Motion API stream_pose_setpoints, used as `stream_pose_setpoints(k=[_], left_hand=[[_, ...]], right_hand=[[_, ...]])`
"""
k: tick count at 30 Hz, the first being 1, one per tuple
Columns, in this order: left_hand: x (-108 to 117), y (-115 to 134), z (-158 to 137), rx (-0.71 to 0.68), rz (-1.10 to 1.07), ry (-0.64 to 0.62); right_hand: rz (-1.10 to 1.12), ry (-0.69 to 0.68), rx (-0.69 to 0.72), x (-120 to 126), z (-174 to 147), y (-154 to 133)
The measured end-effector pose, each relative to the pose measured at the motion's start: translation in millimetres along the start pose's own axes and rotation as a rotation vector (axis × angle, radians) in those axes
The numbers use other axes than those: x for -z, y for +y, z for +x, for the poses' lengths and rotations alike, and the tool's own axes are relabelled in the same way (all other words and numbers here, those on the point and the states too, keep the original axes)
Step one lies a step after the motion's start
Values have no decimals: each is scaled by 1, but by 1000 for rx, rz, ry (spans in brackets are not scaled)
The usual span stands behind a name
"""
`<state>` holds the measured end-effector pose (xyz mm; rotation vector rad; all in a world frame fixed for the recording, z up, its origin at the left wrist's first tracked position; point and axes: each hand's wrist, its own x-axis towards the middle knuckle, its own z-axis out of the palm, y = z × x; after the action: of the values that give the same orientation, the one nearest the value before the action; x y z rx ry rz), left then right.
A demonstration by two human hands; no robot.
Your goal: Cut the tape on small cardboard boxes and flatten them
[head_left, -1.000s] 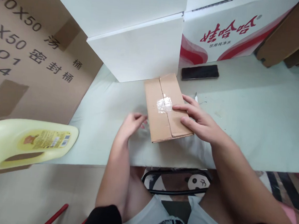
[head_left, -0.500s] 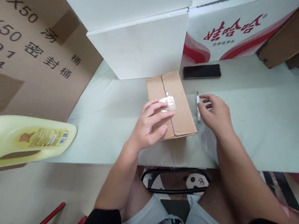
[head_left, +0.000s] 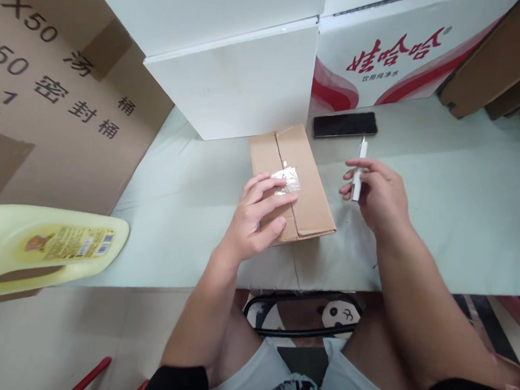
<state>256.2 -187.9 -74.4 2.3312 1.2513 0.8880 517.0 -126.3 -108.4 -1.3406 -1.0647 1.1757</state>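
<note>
A small brown cardboard box [head_left: 315, 205] lies on the table at an angle, its flaps meeting along a middle seam. A crumpled piece of clear plastic [head_left: 291, 178] is on top of it, over the seam. My left hand [head_left: 258, 216] rests on the box with its fingers stretched out, the fingertips touching the plastic. To the right of the box, my right hand [head_left: 382, 192] holds a slim white utility knife [head_left: 360, 169] between thumb and fingers. The knife's thin tip points away from me, toward the phone.
A black phone [head_left: 345, 125] lies behind the knife. White cartons [head_left: 236, 80] and a red-and-white carton [head_left: 385, 61] stand at the back. To the left are a large brown carton [head_left: 84, 87] and a pale yellow jug [head_left: 73, 247]. The table's front edge [head_left: 275, 285] is near my lap.
My right hand has picked up the utility knife from the table and turned with it. My left hand stays on the box. The view has shifted slightly.
</note>
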Motion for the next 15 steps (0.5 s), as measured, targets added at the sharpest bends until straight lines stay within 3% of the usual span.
stream_pose_setpoints(k=[3, 7, 11, 15], left_hand=[[-1, 1, -1, 8, 6, -10], [-4, 6, -2, 22, -10, -7], [-7, 18, -2, 53, 14, -17], [-13, 33, -1, 47, 3, -13]], right_hand=[[221, -48, 137, 6, -3, -13], [84, 20, 317, 7, -17, -31], [74, 102, 367, -2, -39, -55], [140, 32, 409, -11, -61, -72]])
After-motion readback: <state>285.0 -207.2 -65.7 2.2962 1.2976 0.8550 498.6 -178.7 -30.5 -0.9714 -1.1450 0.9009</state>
